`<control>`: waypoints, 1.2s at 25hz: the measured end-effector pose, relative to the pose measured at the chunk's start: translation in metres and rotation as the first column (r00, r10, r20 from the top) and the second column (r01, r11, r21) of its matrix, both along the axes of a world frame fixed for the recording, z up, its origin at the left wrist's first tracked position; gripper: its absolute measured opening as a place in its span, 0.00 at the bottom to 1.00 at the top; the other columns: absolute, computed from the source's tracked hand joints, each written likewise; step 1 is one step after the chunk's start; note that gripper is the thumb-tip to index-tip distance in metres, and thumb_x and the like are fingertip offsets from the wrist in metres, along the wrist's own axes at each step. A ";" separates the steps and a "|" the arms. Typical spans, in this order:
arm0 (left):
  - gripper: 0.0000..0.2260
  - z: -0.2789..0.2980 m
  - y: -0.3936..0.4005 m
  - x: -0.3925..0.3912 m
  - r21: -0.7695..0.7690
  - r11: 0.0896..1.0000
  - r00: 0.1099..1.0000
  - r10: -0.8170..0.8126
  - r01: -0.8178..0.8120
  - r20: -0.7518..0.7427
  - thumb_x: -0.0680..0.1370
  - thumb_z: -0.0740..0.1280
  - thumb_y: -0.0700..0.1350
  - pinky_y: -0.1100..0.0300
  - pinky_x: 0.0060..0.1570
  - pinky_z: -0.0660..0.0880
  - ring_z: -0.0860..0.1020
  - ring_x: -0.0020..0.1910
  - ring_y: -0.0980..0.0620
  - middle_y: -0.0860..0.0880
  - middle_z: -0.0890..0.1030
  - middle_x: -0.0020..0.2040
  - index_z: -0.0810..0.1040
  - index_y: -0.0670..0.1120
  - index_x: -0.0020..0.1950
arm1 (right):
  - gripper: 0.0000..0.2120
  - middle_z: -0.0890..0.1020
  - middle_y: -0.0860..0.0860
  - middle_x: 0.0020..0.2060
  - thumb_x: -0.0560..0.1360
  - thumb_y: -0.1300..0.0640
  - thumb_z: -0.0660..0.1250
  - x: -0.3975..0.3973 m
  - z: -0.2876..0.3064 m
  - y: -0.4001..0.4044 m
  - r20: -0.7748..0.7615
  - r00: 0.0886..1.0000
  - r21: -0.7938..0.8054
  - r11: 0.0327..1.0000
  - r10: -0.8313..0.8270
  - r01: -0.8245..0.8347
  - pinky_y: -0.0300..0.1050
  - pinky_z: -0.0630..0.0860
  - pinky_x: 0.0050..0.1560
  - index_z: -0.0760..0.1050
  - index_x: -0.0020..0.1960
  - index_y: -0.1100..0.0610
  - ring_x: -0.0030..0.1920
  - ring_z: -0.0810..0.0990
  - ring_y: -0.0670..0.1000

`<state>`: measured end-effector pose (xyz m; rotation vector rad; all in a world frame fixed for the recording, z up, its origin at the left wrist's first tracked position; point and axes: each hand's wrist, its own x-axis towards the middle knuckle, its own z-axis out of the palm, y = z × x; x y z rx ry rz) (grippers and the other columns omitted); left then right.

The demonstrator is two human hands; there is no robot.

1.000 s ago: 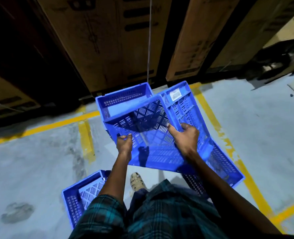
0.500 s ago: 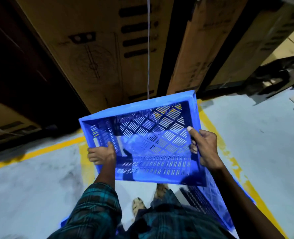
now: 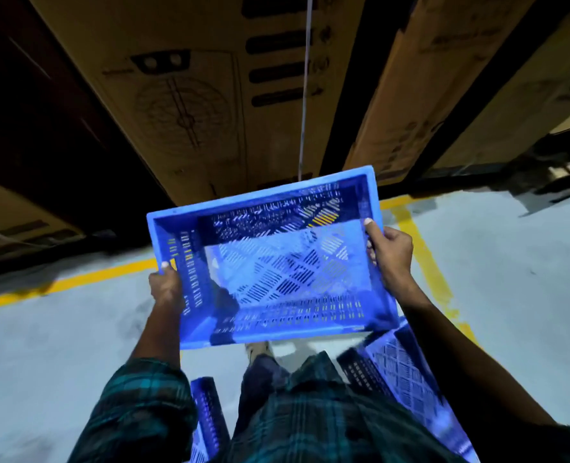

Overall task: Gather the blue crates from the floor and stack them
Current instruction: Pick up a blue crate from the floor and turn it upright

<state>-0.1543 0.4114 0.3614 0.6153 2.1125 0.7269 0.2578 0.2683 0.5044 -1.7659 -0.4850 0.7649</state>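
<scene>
I hold a blue slotted crate [image 3: 277,262] in the air at waist height, its open top facing me. My left hand [image 3: 166,289] grips its left rim and my right hand [image 3: 388,252] grips its right rim. Through its perforated floor I make out another blue crate below. A second blue crate [image 3: 407,379] lies on the floor at the lower right, partly hidden by my shirt. Part of a third blue crate [image 3: 207,419] shows at the bottom, left of my legs.
Tall cardboard boxes [image 3: 210,78] stand close ahead, with dark gaps between them. Yellow lines [image 3: 420,255] run across the grey concrete floor [image 3: 43,345]. My shoe [image 3: 260,349] shows below the held crate.
Both hands lifted the crate off the pile on the floor, turned it open side up, and raised it toward me. The view tilted upward.
</scene>
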 end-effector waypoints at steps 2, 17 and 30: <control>0.28 0.015 0.007 0.014 -0.019 1.000 1.000 0.010 -0.010 -0.004 0.80 0.59 0.60 0.43 0.62 0.74 0.76 0.62 0.33 0.32 0.77 0.63 0.73 0.35 0.64 | 0.26 0.75 0.54 0.22 0.72 0.41 0.68 0.013 -0.022 0.029 0.132 0.991 -0.137 0.991 0.028 -0.010 0.43 0.69 0.26 0.74 0.32 0.64 0.23 0.70 0.51; 0.39 -0.107 0.126 0.002 -0.118 0.993 0.987 0.002 0.017 0.160 0.57 0.69 0.75 0.39 0.50 0.82 0.84 0.47 0.39 0.43 0.84 0.49 0.79 0.46 0.53 | 0.12 0.82 0.59 0.47 0.72 0.58 0.70 0.044 -0.105 0.190 0.041 0.976 -0.515 0.842 0.213 -0.162 0.42 0.75 0.35 0.78 0.53 0.60 0.41 0.80 0.56; 0.31 -0.094 0.183 0.049 -0.079 0.995 0.998 -0.061 0.059 -0.029 0.70 0.64 0.69 0.41 0.58 0.77 0.81 0.55 0.39 0.41 0.83 0.57 0.75 0.46 0.61 | 0.04 0.78 0.51 0.33 0.69 0.58 0.71 0.063 -0.211 0.272 -0.182 0.953 -0.503 0.811 0.240 -0.300 0.42 0.71 0.30 0.76 0.40 0.53 0.31 0.75 0.50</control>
